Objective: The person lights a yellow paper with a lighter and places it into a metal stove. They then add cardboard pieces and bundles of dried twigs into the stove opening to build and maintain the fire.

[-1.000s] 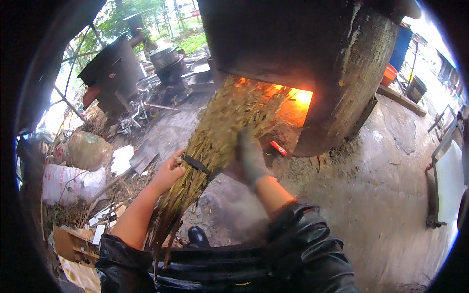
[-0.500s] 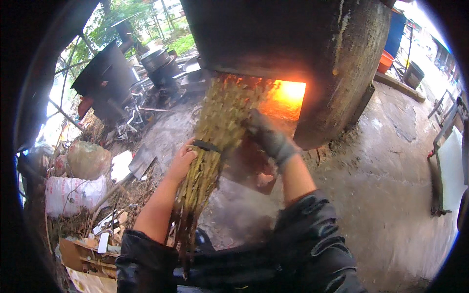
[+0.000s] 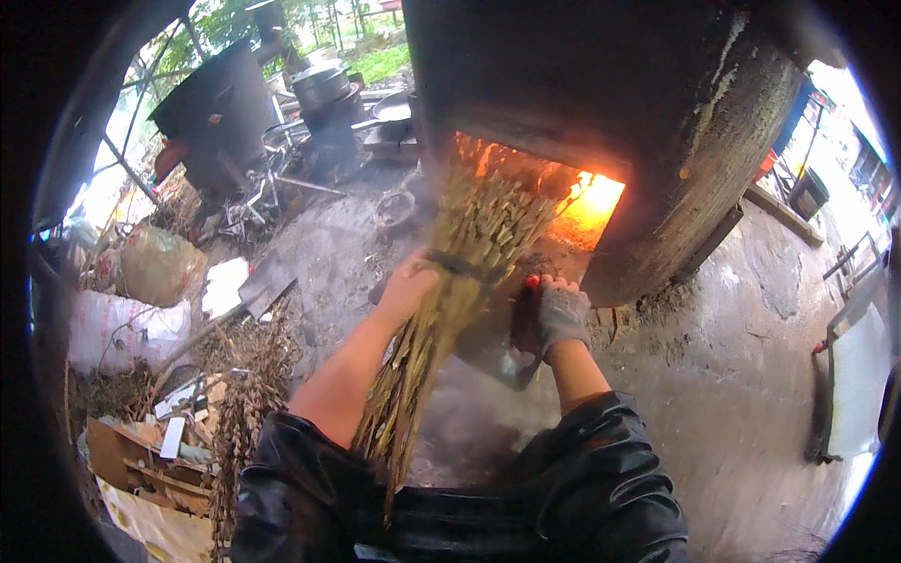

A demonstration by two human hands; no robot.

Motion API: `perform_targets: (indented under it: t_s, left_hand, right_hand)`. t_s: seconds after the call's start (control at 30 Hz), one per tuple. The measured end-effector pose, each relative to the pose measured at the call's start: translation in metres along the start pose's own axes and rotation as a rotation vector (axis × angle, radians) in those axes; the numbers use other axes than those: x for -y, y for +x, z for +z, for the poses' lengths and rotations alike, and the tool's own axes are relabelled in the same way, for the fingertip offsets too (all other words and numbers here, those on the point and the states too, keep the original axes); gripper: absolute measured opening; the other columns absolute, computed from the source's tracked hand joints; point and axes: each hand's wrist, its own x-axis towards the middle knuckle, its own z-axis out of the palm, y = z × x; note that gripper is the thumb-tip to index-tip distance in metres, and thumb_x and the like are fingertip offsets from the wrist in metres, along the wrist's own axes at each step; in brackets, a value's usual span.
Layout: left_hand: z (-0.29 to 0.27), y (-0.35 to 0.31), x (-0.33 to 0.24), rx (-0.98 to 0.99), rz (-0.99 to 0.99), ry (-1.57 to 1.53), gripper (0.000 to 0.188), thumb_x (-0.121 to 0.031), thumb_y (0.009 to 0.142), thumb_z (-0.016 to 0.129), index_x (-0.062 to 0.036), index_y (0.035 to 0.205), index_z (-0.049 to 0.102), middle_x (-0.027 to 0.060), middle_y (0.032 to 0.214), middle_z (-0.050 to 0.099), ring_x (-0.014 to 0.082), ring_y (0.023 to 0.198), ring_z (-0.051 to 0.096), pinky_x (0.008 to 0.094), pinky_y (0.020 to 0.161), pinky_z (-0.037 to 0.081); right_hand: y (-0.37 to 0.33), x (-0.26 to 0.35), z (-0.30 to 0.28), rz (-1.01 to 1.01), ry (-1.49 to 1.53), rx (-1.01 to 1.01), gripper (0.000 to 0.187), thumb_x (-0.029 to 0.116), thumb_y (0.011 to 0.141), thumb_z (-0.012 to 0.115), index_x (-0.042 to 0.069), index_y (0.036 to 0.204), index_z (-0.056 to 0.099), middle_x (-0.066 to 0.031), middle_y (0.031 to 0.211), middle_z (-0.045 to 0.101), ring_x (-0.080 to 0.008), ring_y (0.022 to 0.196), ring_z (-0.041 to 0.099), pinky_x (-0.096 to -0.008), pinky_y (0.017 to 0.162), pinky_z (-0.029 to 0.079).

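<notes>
Stoking, seemingly: the bare left hand [image 3: 411, 283] clasps a strapped tan stalk bundle [image 3: 490, 218] at the glowing rectangular furnace opening [image 3: 593, 208]; next calls for pushing inward. Grey-gloved right hand [image 3: 563, 314]: grip unclear.

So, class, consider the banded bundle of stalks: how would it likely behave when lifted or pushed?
The bundle would probably feel fairly stiff lengthwise, since its stalks look long and straight. It may be light for its size, as they look thin and dry. Its lower ends could splay, because the dark band sits well above them.
</notes>
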Motion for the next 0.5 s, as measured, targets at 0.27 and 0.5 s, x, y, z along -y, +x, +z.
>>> perform_targets:
  t_s: [0.27,0.5]
  left_hand:
    - [0.027,0.015,-0.007,-0.038,0.061,0.282,0.063,-0.021,0.082,0.061,-0.0049,0.14,0.043,0.0105,0.119,0.06,0.0198,0.107,0.057,0.0319,0.094,0.043]
    - [0.088,0.049,-0.014,-0.163,0.085,0.401,0.074,-0.03,0.075,0.07,-0.0018,0.138,0.043,0.0208,0.132,0.053,0.0322,0.124,0.051,0.0382,0.103,0.04]
  right_hand:
    - [0.012,-0.026,-0.02,0.412,0.651,0.07,0.037,0.027,0.081,0.067,0.002,0.108,0.063,-0.0181,0.103,0.069,-0.0317,0.096,0.066,-0.0402,0.082,0.051]
    - [0.027,-0.048,-0.024,0.469,0.814,-0.06,0.038,0.021,0.083,0.064,-0.003,0.113,0.063,-0.0133,0.096,0.069,-0.0199,0.084,0.066,-0.0323,0.072,0.052]
